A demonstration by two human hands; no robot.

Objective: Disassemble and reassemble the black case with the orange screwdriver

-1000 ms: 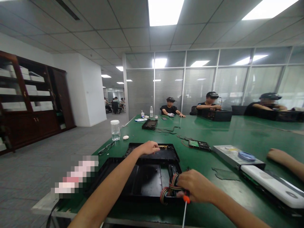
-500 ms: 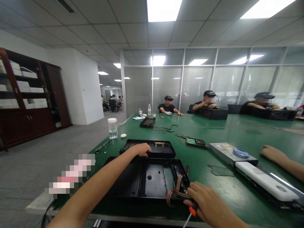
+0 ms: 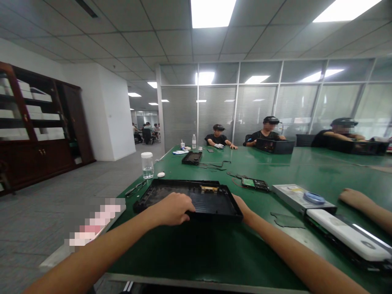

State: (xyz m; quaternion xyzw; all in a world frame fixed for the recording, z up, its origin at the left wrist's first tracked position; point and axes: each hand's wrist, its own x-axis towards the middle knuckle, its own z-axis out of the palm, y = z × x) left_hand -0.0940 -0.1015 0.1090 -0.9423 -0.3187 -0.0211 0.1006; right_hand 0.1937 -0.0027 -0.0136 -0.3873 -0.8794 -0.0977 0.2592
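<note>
A shallow black plastic casing [image 3: 211, 205], like an open tray, lies in front of me with a brass-coloured strip [image 3: 209, 189] near its far edge. My left hand [image 3: 175, 209] has its fingers curled over the casing's near rim. At the right end, my right hand [image 3: 244, 209] grips the side wall, its fingertips hidden behind it. The screwdriver and the striped ribbon cables do not show. Whether the second casing sits under or behind this one, I cannot tell.
A lidded jar [image 3: 147, 165], white round piece [image 3: 161, 174] and glasses [image 3: 135, 188] stand at left. A green circuit board [image 3: 249, 183], grey metal box [image 3: 301, 195] and white-topped device [image 3: 349, 234] lie right, beside another person's hand [image 3: 352, 198]. Several people sit across the green table [image 3: 196, 261].
The nearer casing with its cables has gone from its place at the front, baring the table there. My right hand has moved forward to the casing's right end; the screwdriver is out of sight.
</note>
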